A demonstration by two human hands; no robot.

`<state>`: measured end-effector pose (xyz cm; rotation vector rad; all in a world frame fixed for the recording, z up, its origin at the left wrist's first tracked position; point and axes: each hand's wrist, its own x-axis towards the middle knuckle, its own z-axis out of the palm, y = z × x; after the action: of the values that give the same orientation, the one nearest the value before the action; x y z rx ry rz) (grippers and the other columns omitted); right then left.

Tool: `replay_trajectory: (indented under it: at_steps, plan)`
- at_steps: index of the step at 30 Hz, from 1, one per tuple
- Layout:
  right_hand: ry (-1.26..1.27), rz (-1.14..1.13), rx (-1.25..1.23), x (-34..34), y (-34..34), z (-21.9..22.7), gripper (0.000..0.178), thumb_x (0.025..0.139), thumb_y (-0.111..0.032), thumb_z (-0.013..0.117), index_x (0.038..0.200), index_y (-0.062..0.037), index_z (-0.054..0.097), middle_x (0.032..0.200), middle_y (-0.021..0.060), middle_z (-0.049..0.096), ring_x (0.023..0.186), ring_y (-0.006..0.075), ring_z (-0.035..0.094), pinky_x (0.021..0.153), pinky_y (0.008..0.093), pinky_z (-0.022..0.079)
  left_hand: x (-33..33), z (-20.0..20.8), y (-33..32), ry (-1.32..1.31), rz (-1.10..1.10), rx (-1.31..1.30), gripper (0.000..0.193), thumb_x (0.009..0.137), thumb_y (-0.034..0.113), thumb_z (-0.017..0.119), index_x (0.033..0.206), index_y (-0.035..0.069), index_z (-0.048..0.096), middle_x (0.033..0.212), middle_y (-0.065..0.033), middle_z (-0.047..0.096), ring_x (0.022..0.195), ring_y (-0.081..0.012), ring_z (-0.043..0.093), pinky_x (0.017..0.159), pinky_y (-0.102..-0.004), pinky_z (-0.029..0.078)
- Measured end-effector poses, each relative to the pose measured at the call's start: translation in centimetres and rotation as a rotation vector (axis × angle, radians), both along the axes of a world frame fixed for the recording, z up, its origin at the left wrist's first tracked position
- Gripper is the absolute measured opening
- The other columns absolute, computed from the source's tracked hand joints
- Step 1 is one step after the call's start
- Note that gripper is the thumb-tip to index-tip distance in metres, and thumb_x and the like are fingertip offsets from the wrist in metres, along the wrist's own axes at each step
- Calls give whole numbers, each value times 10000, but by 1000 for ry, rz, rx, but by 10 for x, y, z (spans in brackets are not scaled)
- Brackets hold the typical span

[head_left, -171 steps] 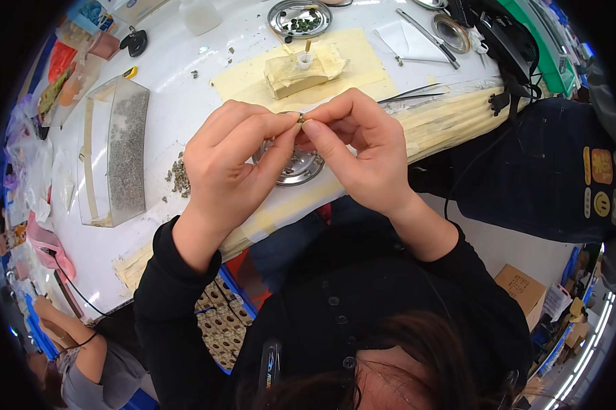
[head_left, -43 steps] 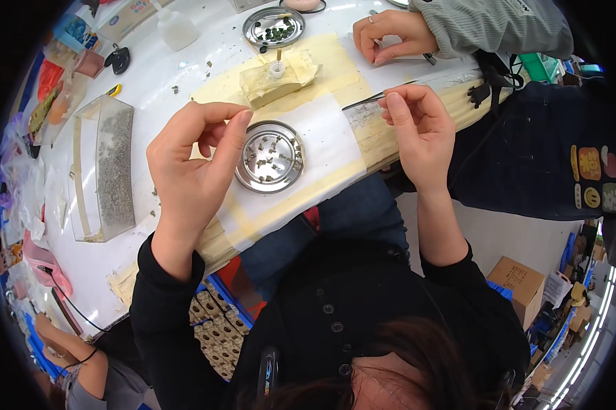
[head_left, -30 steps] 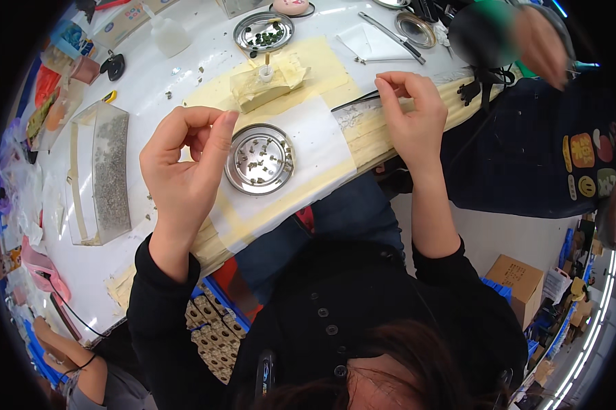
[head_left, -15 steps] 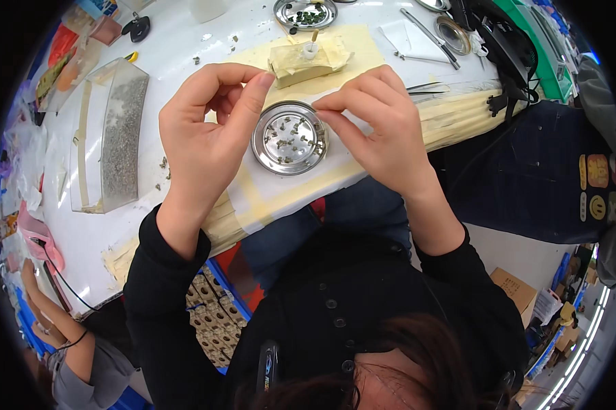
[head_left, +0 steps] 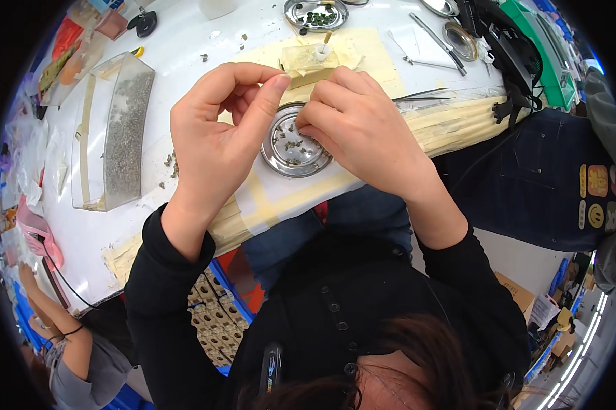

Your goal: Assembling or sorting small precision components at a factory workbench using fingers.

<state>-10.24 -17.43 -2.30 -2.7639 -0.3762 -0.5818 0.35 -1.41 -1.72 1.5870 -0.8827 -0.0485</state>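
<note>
A round shiny metal dish (head_left: 272, 156) with several tiny metal-coloured parts (head_left: 293, 146) in it sits on white paper at the table's near edge. My left hand (head_left: 225, 140) is raised at the dish's left, thumb and forefinger pinched together; whatever they hold is too small to make out. Over the dish's right side is my right hand (head_left: 362, 130), its fingers curled down toward the parts, and the fingertips are partly hidden. Just beyond both hands lies a tape-covered block (head_left: 301, 65) with a small white cup (head_left: 322, 52) and a thin brown stick on it.
A clear box of grey granules (head_left: 125, 130) stands on the left. Farther off is a metal dish of dark green pieces (head_left: 315, 26). Tweezers (head_left: 424, 94), a pen (head_left: 436, 42) and a green tray (head_left: 543, 55) lie to the right. Another person (head_left: 82, 348) sits at the lower left.
My right hand has moved left from the dish's rim to over its inside, its fingers now curled more. My left hand stays pinched, in much the same pose.
</note>
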Motion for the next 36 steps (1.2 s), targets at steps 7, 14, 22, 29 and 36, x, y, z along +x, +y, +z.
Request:
replay_trajectory:
  at_steps: [7, 14, 22, 29, 36]
  plan:
    - [-64, 7, 78, 2, -3, -2, 56, 772, -106, 660, 793, -69, 623, 794, 31, 545, 843, 207, 523, 756, 319, 426, -1, 3, 1, 266, -97, 29, 147, 908, 90, 669, 991, -31, 684, 839, -21, 667, 718, -52, 562, 662, -191, 451]
    - [-191, 57, 821, -2, -3, 13, 66, 841, -94, 689, 887, -54, 664, 808, 19, 598, 764, 170, 490, 698, 288, 403, -1, 7, 4, 799, -543, 24, 222, 966, 167, 597, 1054, -23, 672, 880, -82, 685, 772, -108, 626, 696, -237, 511]
    - [-190, 91, 999, 1, 9, 2, 60, 855, -62, 668, 913, -43, 671, 836, 24, 620, 738, 138, 504, 662, 260, 419, 0, 6, 7, 880, -573, -78, 141, 913, 77, 653, 1013, -22, 669, 888, -112, 686, 770, -140, 642, 678, -243, 524]
    - [-187, 146, 1122, 3, 8, -1, 75, 879, -24, 652, 952, -12, 668, 882, 51, 649, 761, 109, 612, 702, 236, 496, 0, 6, 10, 755, -493, -107, 131, 879, -2, 666, 1008, -19, 669, 879, -101, 684, 790, -141, 651, 684, -247, 528]
    - [-14, 69, 1416, -4, 14, -2, 125, 926, -70, 631, 987, 39, 633, 895, 53, 658, 806, 87, 632, 739, 222, 523, -2, 5, 6, -37, -204, 6, 178, 795, -100, 705, 961, -42, 683, 877, -94, 686, 796, -143, 641, 728, -244, 499]
